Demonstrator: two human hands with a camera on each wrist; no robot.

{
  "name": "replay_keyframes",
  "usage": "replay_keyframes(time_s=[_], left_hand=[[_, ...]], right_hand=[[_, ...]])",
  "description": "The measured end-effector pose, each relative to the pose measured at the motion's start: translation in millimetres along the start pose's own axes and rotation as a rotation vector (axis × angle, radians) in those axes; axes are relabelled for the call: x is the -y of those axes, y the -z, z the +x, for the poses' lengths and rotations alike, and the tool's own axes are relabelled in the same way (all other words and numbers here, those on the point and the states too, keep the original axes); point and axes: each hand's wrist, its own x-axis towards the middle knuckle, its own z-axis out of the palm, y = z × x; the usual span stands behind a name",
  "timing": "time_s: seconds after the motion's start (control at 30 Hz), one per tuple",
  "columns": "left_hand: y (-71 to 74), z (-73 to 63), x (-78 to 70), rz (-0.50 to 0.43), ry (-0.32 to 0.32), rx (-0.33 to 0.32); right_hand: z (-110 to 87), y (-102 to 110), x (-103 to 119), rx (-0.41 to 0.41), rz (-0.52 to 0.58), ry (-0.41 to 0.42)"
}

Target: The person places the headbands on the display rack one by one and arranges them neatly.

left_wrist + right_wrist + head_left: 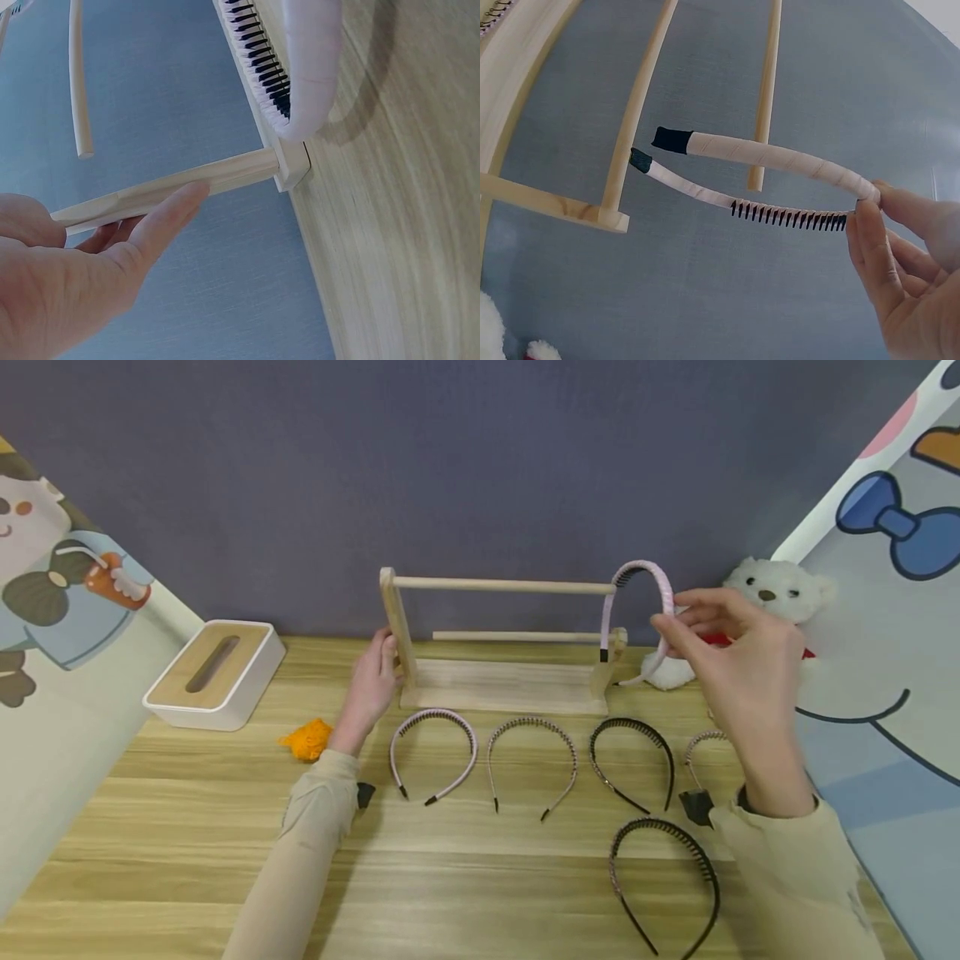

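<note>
Pink hdband (784,156) in pinch of R hand (750,660), L hand (370,683) apart, round rack post (398,622)

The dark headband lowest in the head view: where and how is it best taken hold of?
Pinch the headband at the top of its arch, probably best from above, on the side facing the rack. It lies on the table with its arch toward the rack and its two ends pointing away; teeth line the inside, so the outer edge looks easier to meet.

Head view looking down, wrist views close, rack (504,683) shared
</note>
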Motion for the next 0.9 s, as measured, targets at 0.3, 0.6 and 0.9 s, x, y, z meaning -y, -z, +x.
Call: replay_keyframes(time_s=[0.3, 0.6, 0.9], left_hand=[[0.2, 0.1, -0.2, -0.004, -0.005, 0.000], [0.4, 0.3, 0.2, -0.010, -0.004, 0.001], [0.0, 0.8, 0.5, 0.043, -0.034, -0.012]], right_hand=[[8.6, -9, 4, -0.022, 0.073, 0.043], [14.2, -21, 11, -0.001, 0.120, 0.073], [13.8, -36, 22, 0.031, 0.155, 0.076]])
